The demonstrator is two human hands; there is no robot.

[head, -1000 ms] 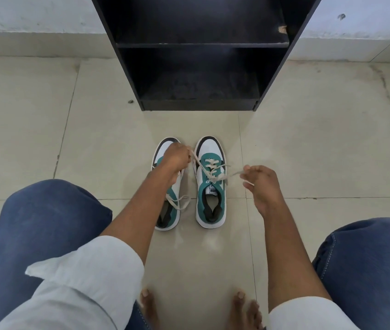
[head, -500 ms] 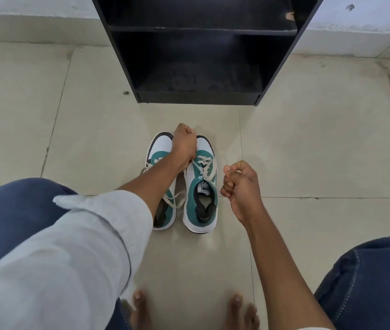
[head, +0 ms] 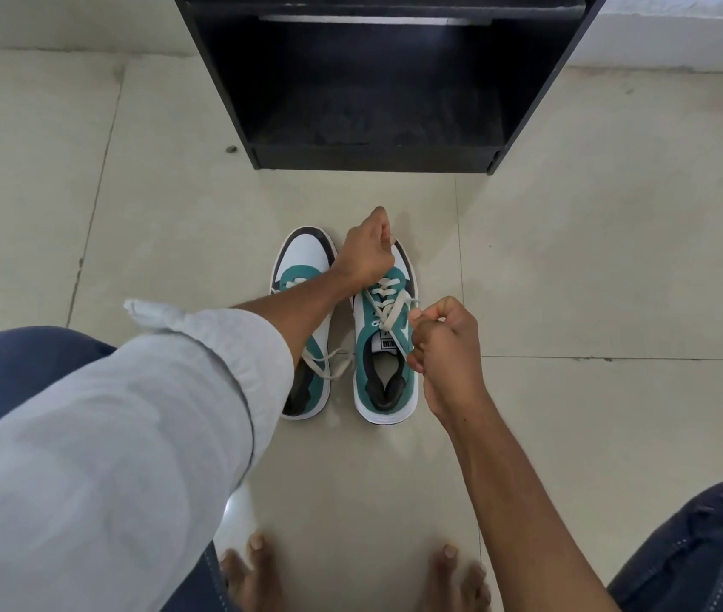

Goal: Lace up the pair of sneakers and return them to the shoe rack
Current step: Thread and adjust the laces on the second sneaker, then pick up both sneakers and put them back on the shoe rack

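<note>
Lacing the right-hand sneaker in front of the empty shoe rack.

Both teal-and-white sneakers sit side by side on the glossy tiled floor [head: 572,267], just short of the black shoe rack [head: 377,159]. The left hand [head: 366,251] is closed on one flat cream lace end above the right sneaker [head: 388,346]; the right hand [head: 443,346] is fisted on the other. The left sneaker [head: 302,276] trails loose ends, seemingly untied. Shelving both remains.

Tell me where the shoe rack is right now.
The black shoe rack stands on the floor at the top centre of the head view, against the wall, just beyond the toes of the two sneakers.
</note>
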